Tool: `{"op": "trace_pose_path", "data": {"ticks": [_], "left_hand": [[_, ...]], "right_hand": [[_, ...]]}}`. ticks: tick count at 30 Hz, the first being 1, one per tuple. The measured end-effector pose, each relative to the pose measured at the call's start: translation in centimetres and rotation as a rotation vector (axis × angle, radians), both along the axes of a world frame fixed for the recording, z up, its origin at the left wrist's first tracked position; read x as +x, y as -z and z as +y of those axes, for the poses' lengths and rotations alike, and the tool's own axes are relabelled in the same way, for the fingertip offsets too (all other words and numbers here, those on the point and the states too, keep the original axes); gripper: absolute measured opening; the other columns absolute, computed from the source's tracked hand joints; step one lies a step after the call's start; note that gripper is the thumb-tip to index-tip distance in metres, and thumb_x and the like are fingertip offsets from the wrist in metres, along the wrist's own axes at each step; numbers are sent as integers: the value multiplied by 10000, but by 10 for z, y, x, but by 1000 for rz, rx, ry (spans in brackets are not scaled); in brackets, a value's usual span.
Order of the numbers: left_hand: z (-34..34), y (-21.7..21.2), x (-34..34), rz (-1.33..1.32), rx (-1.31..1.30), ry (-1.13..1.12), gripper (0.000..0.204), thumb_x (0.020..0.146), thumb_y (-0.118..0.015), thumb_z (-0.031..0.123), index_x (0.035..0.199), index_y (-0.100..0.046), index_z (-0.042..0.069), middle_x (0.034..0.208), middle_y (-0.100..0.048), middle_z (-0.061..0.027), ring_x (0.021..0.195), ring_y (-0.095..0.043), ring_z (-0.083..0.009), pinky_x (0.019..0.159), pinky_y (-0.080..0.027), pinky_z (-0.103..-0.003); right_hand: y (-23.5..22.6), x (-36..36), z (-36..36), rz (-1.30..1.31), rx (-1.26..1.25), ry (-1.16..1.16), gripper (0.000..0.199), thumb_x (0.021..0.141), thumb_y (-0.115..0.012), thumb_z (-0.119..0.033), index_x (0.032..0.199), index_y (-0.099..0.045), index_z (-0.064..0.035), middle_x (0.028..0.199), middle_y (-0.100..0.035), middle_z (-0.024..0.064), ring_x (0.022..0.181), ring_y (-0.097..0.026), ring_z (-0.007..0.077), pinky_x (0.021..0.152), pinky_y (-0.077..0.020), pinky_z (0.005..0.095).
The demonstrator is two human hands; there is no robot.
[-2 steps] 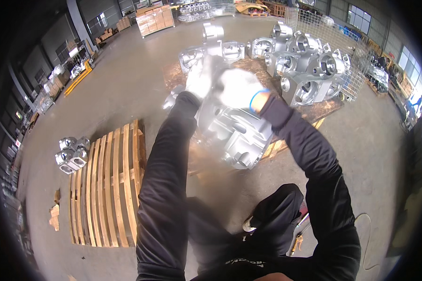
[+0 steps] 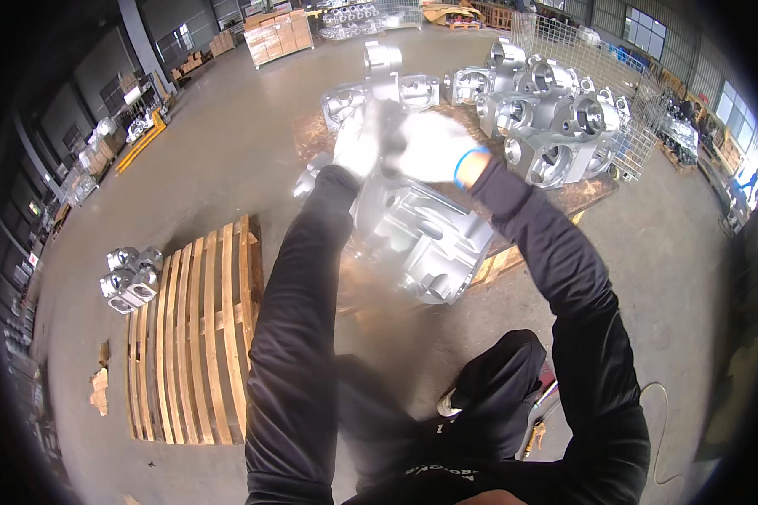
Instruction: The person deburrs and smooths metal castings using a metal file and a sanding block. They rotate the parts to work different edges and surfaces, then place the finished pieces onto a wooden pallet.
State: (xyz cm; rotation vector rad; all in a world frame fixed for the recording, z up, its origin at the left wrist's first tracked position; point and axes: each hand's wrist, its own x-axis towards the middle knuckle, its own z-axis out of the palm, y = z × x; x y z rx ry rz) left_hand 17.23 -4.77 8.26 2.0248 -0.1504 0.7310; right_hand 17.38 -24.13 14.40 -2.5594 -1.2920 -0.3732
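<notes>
Both hands wear white gloves, washed out by glare. My left hand is against the upper left side of a silvery metal casting, its fingers pointing away from me. From the right, my right hand is closed at the casting's upper end, close to the left one. A blurred grey part shows between the hands; single fingers are hard to make out. The casting's near end, with ribs, hollows and a round opening, tilts toward me above a wooden board. Another casting with round openings stands just beyond my hands.
Several similar castings crowd the board's right side, by a wire mesh cage. At left lies a slatted wooden pallet, with small castings beside it. An air gun and a thin hose are near my right leg.
My right hand and wrist have shifted slightly right. The casting's near end has moved a little to the right; my left hand stays nearly where it was.
</notes>
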Motion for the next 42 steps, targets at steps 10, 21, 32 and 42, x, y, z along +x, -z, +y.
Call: {"op": "trace_pose_path", "data": {"ticks": [10, 21, 32, 42], "left_hand": [[-9, -5, -17, -284, 346, -94, 494, 1113, -335, 391, 1230, -712, 93, 1225, -707, -167, 1210, -629, -366, 1072, -460, -447], [-3, 2, -10, -191, 439, -112, 406, 1119, -447, 302, 1368, -625, 35, 1419, -587, -230, 1347, -523, -409, 1150, -400, -460], [0, 18, 18, -175, 522, -325, 470, 1066, -564, 393, 1410, -593, 74, 1346, -625, -208, 1294, -565, -401, 1108, -421, -501], [11, 15, -15, -63, 140, -1, 475, 1057, -671, 168, 1498, -531, 65, 1386, -678, -131, 1273, -628, -191, 1073, -516, -352]], "right_hand": [[78, 104, -36, 427, 582, -118, 388, 960, -679, -372, 1184, -785, -74, 1171, -758, 199, 1086, -727, 328, 981, -547, 402], [117, 55, -53, 397, 380, 33, 462, 1014, -601, -447, 1280, -727, -91, 1280, -701, 232, 1229, -643, 397, 1052, -512, 448], [172, 14, -138, 796, 643, 229, 827, 1060, -474, -644, 1567, -445, 9, 1568, -509, 250, 1484, -459, 373, 1222, -379, 396], [193, -92, -98, 622, 526, -96, 384, 1066, -564, -355, 1291, -627, -50, 1252, -657, 240, 1167, -642, 401, 960, -537, 456]]}}
